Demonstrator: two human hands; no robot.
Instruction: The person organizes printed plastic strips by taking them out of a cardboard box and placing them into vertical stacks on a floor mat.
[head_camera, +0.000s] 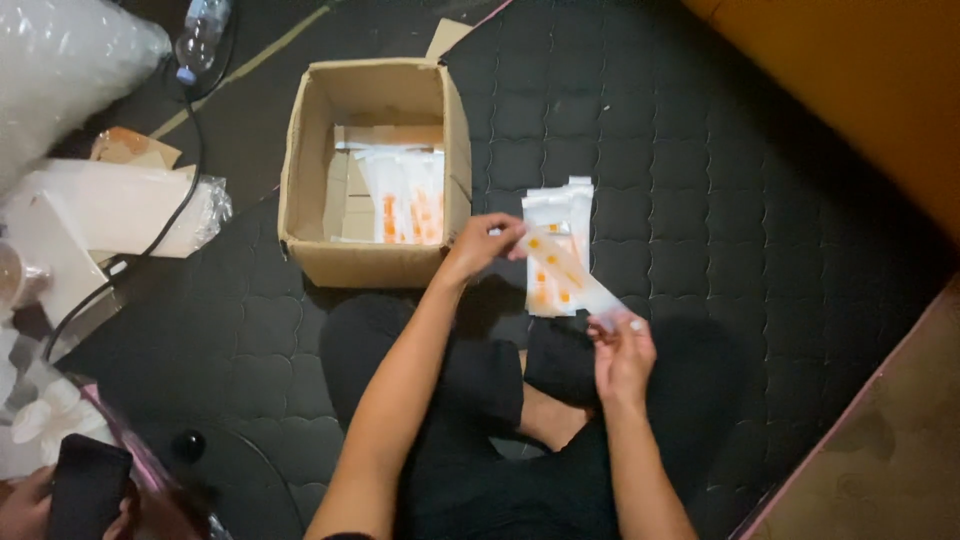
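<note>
Packet (565, 275), clear with orange marks, is pinched taut between left hand (485, 245) and right hand (622, 350), just above the stack (555, 215); open box (375, 170) sits beside the left hand.

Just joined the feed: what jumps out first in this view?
At centre, the left hand and right hand hold a clear packet with orange marks stretched between them, above a small pile of similar packets on the dark quilted mat. To the left, an open cardboard box holds more packets. Bottom left, another person's hands hold a black phone.
</note>
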